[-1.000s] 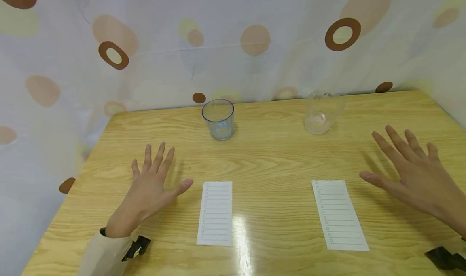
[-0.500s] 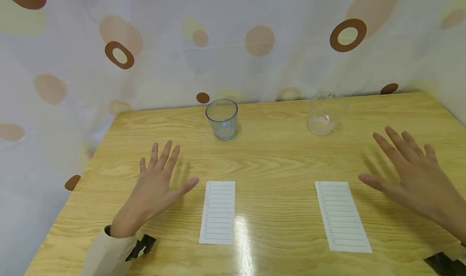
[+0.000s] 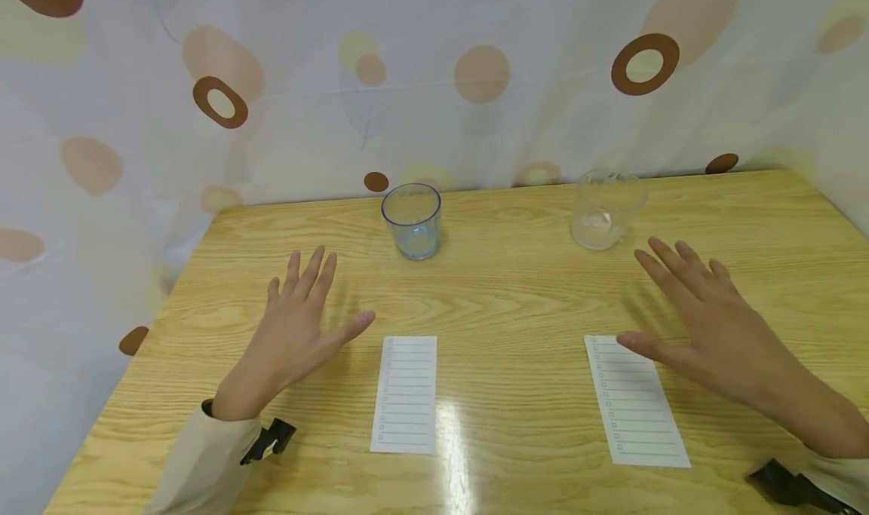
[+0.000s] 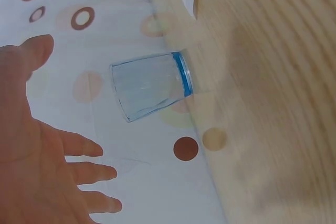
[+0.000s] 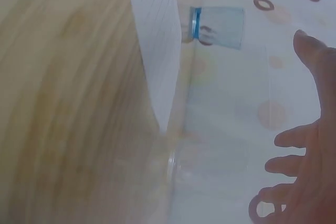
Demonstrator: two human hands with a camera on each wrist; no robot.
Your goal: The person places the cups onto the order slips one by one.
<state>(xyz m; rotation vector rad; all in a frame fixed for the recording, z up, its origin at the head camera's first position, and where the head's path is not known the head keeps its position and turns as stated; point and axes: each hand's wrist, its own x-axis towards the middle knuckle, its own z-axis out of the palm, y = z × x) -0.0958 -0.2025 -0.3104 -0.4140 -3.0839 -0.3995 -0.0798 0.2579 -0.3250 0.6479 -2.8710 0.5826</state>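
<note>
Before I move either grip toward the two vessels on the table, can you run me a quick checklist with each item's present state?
1. The left grip holds nothing: ok, fingers spread.
2. The right grip holds nothing: ok, fingers spread.
3. The blue-rimmed glass stands upright on the table: ok.
4. The clear cup stands upright: ok.
5. The clear cup is empty: cannot tell, its base shows glare.
6. The right lined sheet is fully visible from the head view: not ok, the right grip hides a far corner.
</note>
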